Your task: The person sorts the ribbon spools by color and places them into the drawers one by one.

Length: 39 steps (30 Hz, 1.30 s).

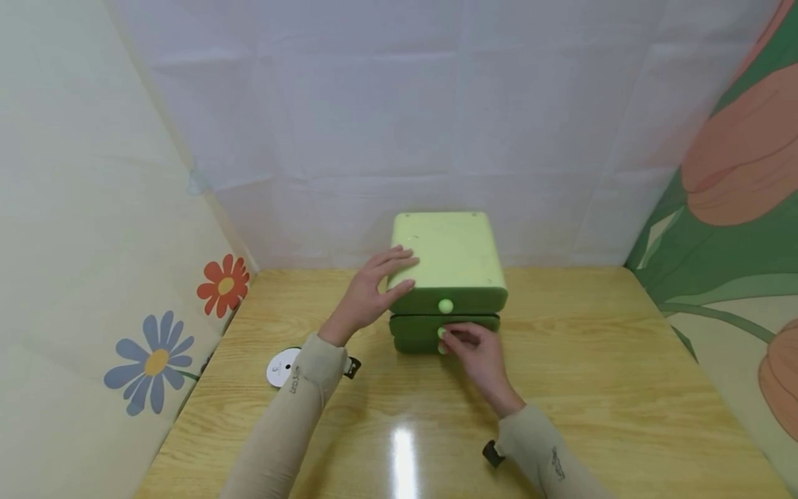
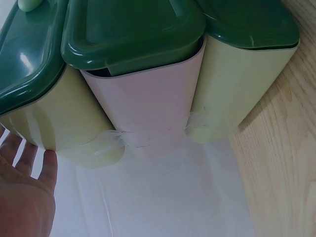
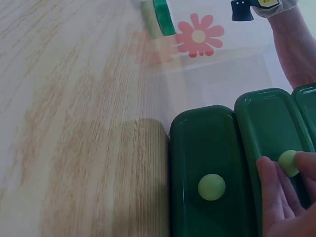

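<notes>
Right hand: thumb and fingertips pinching the middle knob, 6 o'clock on the unit.

Left hand: fingers extended, resting on the top tier's edge at 9 o'clock, gripping nothing.

Middle drawer front: dark green, glossy, a narrow gap showing between it and its pink shell.

Drawer unit: three stacked tiers, standing on the wooden table, 12 o'clock from the person. Handling, as judged: probably light, stiff plastic, not especially fragile; smooth fronts likely slip under flat fingers. Best hold: the small round knob, pinched from opposite sides; brace the top tier, since so light a body could slide or tip.

White disc: lying on the table, 8 o'clock from the unit, partly covered by the left sleeve.
</notes>
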Each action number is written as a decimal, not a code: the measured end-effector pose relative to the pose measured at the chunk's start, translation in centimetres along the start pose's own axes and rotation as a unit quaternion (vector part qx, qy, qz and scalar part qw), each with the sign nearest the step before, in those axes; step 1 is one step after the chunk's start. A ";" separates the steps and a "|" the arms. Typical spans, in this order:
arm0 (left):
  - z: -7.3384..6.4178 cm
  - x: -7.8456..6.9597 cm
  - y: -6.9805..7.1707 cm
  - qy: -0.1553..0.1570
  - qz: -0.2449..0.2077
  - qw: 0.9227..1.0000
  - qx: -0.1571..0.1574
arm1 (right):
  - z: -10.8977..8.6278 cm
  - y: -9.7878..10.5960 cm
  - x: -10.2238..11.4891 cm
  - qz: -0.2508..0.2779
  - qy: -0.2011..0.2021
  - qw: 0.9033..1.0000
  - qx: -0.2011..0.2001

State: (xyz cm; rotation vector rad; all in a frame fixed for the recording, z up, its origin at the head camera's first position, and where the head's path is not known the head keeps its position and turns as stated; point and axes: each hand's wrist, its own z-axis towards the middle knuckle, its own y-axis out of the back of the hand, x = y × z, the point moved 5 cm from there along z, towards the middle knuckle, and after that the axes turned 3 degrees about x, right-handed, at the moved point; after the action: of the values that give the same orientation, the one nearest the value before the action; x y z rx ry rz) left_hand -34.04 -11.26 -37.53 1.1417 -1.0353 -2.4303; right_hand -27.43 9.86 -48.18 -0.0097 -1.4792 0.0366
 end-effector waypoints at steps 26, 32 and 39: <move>0.1 0.0 0.1 -0.003 0.002 1.000 -0.006 | 0.5 -0.1 0.0 0.007 -0.006 1.000 -0.007; 0.2 0.0 0.2 -0.002 0.001 1.000 -0.005 | 0.6 -0.2 -0.1 0.008 0.000 1.000 -0.010; 0.2 0.0 0.1 0.004 0.000 1.000 -0.001 | 0.6 -0.2 -0.2 0.010 -0.009 1.000 -0.014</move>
State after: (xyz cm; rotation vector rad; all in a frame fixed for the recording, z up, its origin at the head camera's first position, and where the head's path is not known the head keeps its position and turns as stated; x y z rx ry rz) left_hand -34.19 -11.23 -37.41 1.1505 -1.0303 -2.4231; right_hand -28.03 9.63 -48.28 -0.0473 -1.4967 0.0332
